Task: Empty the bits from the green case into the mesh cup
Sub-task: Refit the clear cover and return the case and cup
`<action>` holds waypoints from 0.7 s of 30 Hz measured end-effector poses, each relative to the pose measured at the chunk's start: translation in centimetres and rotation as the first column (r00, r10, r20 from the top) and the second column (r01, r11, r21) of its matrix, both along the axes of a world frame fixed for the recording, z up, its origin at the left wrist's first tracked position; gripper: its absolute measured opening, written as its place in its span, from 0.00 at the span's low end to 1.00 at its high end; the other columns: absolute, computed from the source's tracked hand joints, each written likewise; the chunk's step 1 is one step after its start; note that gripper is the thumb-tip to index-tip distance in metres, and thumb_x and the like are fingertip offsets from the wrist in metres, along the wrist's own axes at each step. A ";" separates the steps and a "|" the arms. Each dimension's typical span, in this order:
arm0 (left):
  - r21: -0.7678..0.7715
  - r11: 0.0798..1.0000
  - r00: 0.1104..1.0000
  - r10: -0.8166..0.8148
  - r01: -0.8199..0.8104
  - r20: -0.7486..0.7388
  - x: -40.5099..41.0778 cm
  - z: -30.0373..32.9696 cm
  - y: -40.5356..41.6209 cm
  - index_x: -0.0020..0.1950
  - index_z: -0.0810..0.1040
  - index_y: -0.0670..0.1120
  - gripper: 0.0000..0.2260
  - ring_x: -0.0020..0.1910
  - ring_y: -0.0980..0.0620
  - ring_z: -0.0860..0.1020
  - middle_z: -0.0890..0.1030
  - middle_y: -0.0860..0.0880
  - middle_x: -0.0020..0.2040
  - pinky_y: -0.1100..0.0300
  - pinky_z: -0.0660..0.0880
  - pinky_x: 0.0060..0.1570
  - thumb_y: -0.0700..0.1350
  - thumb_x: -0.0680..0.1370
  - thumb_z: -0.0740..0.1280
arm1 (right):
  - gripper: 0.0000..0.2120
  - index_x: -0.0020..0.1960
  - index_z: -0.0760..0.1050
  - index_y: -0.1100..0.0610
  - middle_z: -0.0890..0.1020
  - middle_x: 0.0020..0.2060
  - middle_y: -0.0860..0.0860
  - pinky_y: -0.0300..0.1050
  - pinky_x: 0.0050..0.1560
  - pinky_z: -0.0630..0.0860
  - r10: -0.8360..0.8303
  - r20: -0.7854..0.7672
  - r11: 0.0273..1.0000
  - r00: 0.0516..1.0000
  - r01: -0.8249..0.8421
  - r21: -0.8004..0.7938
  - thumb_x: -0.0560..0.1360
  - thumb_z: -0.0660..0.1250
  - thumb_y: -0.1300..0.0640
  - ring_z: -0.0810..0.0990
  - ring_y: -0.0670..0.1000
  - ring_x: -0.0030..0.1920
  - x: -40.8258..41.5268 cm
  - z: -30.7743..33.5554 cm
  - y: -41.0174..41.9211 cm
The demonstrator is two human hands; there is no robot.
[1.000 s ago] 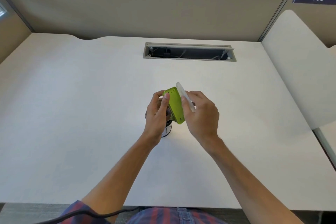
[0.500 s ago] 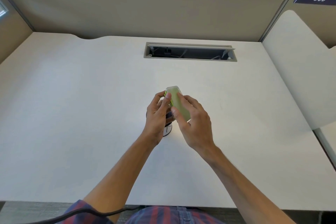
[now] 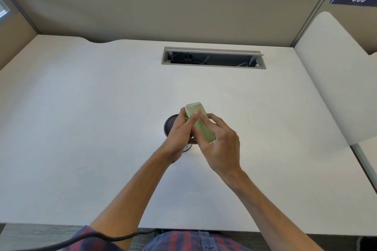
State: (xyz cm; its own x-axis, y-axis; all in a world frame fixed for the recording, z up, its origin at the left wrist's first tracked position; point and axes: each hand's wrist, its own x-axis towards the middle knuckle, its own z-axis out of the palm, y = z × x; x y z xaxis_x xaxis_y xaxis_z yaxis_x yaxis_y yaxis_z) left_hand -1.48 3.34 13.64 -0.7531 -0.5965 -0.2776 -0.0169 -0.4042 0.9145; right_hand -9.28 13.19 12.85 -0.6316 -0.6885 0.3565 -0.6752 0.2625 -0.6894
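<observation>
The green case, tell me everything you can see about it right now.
The small green plastic case is a slim rounded oblong with a pale, translucent cover lying flat over its upper face, so it looks shut. It is held tilted in the air, its far end raised, directly over the dark round mesh cup. The left hand grips its left edge, one fingertip pressing on the cover; the right hand holds its near end and right side. Whether bits are inside cannot be seen.

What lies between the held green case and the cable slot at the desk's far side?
Nothing: head view shows bare desk between green case and cable slot.
</observation>
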 end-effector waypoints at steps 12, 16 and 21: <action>0.055 0.998 1.000 -0.022 0.023 -0.022 0.1 -0.7 -0.5 0.63 0.72 0.49 0.16 0.45 0.51 0.84 0.86 0.52 0.46 0.59 0.79 0.36 0.50 0.76 0.65 | 0.20 0.61 0.79 0.46 0.82 0.54 0.39 0.43 0.41 0.79 0.040 -0.025 0.999 0.999 -0.040 0.011 0.72 0.68 0.40 0.81 0.44 0.48 -0.4 0.5 0.7; 0.065 0.997 0.999 -0.049 0.050 -0.022 0.4 -0.7 -0.5 0.64 0.74 0.52 0.16 0.52 0.49 0.83 0.84 0.48 0.55 0.56 0.79 0.40 0.50 0.76 0.64 | 0.22 0.65 0.77 0.51 0.82 0.58 0.43 0.33 0.54 0.73 0.115 0.328 0.991 0.937 -0.086 -0.104 0.74 0.66 0.43 0.80 0.41 0.56 -1.9 1.0 0.5; 0.038 0.985 0.986 -0.166 0.166 -0.002 0.7 -0.2 -0.1 0.65 0.73 0.55 0.18 0.49 0.54 0.82 0.82 0.51 0.54 0.58 0.79 0.40 0.51 0.75 0.64 | 0.10 0.58 0.82 0.50 0.82 0.57 0.43 0.28 0.53 0.67 0.264 0.472 0.962 0.841 -0.266 -0.064 0.80 0.65 0.52 0.77 0.40 0.59 -4.1 2.6 -1.2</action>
